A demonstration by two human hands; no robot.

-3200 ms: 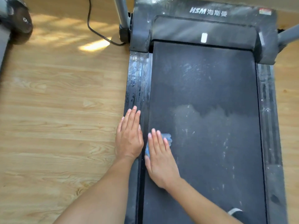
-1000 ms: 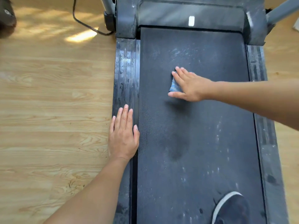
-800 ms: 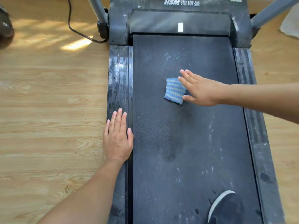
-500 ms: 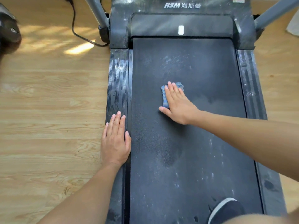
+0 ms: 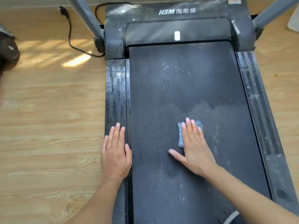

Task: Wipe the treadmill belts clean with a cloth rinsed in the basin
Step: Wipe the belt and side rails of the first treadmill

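The right hand (image 5: 195,150) presses flat, fingers straight, on the blue cloth (image 5: 180,136) mid-belt (image 5: 178,88), the left hand (image 5: 115,154) rests flat on the left side rail (image 5: 115,88), with a black cable (image 5: 69,36) on the wooden floor (image 5: 48,118) nearby.

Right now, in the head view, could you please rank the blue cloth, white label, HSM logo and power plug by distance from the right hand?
1. Blue cloth, pressed under the right hand.
2. White label, on the motor cover ahead.
3. HSM logo, just beyond it.
4. Power plug, far left on the wooden floor.
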